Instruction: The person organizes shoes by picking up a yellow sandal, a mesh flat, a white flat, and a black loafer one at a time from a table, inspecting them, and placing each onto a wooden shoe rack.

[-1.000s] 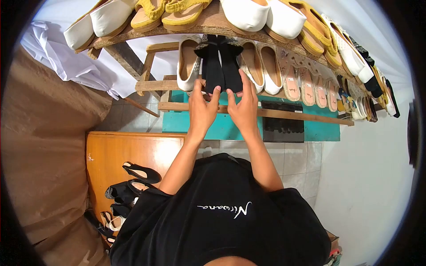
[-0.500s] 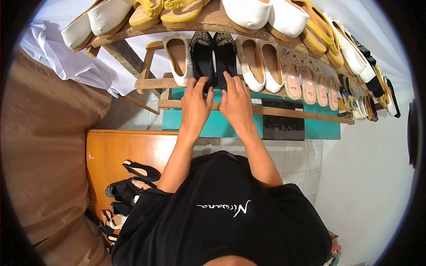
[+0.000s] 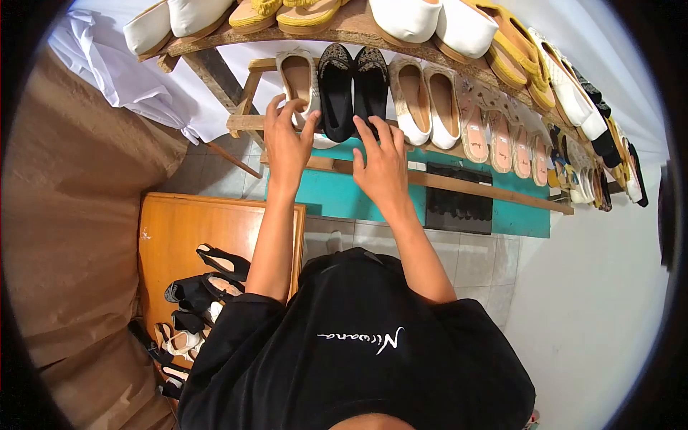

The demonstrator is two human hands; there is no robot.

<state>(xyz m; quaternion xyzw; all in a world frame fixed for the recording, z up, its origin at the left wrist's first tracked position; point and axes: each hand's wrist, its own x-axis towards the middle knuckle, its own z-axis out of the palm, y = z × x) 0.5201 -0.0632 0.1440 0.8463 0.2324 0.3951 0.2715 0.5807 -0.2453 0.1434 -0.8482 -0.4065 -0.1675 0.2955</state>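
Note:
My left hand point(image 3: 288, 143) is at the heel of a white flat shoe point(image 3: 299, 79) with a tan insole, its curled fingers on one side and its thumb on the other. To the right of that shoe a pair of black flats point(image 3: 336, 97) with patterned toes stands side by side, toes away from me. My right hand point(image 3: 383, 161) is by the heel of the right black flat, fingers apart and thumb out to the side. These fingers partly hide that heel. A white curved edge point(image 3: 327, 142) shows below the left black flat.
White flats point(image 3: 413, 104) and pink-soled sandals point(image 3: 475, 136) continue along the rack to the right. Above, a wooden shelf point(image 3: 344, 32) carries white and yellow shoes. A wooden bar point(image 3: 487, 188) crosses in front. Several shoes lie on an orange-brown tabletop point(image 3: 193, 222) at left.
My left hand has moved left from the black flats to the white flat shoe. My right hand has drawn back slightly and its fingers have spread. The view has shifted a little.

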